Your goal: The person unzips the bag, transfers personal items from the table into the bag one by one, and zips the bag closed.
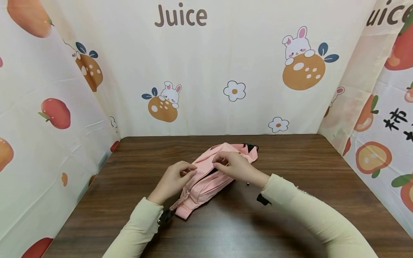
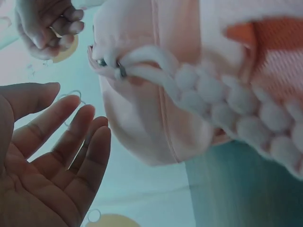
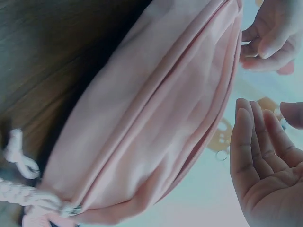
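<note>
A pink waist bag [image 1: 209,189] lies slantwise on the table, its zipped opening [image 1: 211,173] gaping along the top. My left hand [image 1: 172,182] hovers at the bag's near left part, thumb and fingers apart with nothing between them. Over the far right half is my right hand [image 1: 235,167], loosely bent at the fingers and holding nothing. In the right wrist view, that hand [image 3: 272,170] shows a bare palm beside the bag's open edge. A braided pink cord [image 2: 236,106] hangs from a metal ring at the bag's left end.
The dark wooden table [image 1: 300,161] carries the bag near its middle. Black strap hardware [image 1: 250,147] sits at the bag's far end. Printed curtains [image 1: 200,64] enclose the back and both sides of the table.
</note>
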The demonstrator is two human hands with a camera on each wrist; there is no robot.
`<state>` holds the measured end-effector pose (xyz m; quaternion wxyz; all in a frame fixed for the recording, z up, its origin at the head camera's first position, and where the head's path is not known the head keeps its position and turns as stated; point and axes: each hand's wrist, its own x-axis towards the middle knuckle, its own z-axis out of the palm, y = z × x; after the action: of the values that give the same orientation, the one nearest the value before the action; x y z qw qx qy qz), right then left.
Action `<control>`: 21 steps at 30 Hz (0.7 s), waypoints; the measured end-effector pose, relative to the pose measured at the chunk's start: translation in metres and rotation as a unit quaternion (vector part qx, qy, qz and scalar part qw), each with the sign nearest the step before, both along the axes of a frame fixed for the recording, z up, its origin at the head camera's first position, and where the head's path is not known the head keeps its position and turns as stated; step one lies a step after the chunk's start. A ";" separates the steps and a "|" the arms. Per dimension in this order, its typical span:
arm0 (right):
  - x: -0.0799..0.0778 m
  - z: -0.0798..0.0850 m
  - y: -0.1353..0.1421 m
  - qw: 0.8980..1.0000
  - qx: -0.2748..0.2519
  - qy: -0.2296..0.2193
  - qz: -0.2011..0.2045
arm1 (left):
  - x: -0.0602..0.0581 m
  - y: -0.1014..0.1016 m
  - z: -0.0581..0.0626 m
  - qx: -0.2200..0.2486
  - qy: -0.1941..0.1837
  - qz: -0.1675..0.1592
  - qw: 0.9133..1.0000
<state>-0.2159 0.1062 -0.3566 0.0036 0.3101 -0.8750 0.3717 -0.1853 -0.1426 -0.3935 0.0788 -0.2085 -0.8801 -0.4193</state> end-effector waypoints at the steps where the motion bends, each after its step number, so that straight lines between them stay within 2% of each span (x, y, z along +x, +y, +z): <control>1: 0.002 0.001 -0.003 1.000 0.004 0.009 0.006 | 0.000 -0.001 -0.001 -0.001 -0.001 0.001 1.000; 6: 0.008 0.005 -0.016 0.998 0.026 0.050 0.042 | 0.000 -0.008 -0.005 -0.008 -0.007 0.000 1.000; 13: 0.014 0.008 -0.032 0.989 0.068 0.109 0.072 | -0.002 -0.015 -0.012 -0.013 -0.015 -0.021 1.000; 16: 0.017 0.006 -0.039 0.982 0.095 0.137 0.086 | -0.003 -0.015 -0.014 -0.012 -0.016 -0.023 1.000; 21: 0.023 -0.001 -0.052 0.963 0.125 0.200 0.129 | -0.003 -0.016 -0.019 -0.001 -0.016 -0.029 0.999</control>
<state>-0.1929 0.0547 -0.3572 0.0918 0.4862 -0.8486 0.1871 -0.1888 -0.1583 -0.4121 0.0527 -0.2272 -0.8753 -0.4236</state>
